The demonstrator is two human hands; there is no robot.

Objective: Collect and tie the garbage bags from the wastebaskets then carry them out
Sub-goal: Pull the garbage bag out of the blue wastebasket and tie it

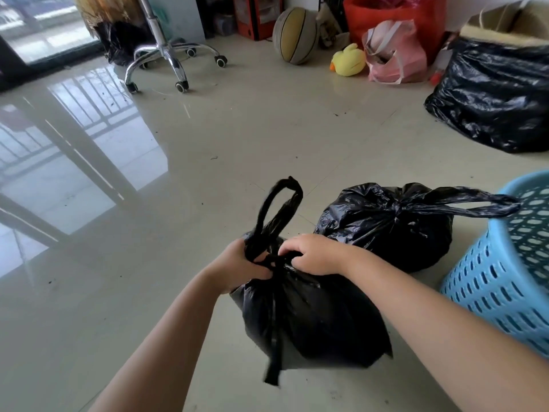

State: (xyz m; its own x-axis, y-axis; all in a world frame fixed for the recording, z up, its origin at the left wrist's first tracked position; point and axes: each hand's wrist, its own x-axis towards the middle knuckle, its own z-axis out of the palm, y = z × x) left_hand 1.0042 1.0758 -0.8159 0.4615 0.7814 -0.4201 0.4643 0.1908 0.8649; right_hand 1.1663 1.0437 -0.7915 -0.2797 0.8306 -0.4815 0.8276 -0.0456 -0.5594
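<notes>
Lower middle of the frame, the near bag [312, 316] sits on the floor [208, 173], and both hands work at its neck. The left hand [237, 267] has its fingers curled tight round the base of one handle loop [279, 212], which stands up above the knot; the right hand [315, 255] has its fingers clamped on the twisted plastic just beside it. A loose strip hangs down the front of the bag.

To my eye this is the tightening of the knot. It would go best with the two hands pulling apart, level and steady, keeping the pull low at the neck so the thin plastic does not tear, and leaving the loop free for carrying.

Just behind, right of centre, a second bag [386, 227] lies already tied, its tail reaching toward the blue basket [499, 281] at the right edge. That basket shows no liner from here.

Upper right there is a big black sack [493, 96]; top middle a ball [294, 35] and a yellow duck toy [349, 60].

No brand, label or writing can be read on anything.
</notes>
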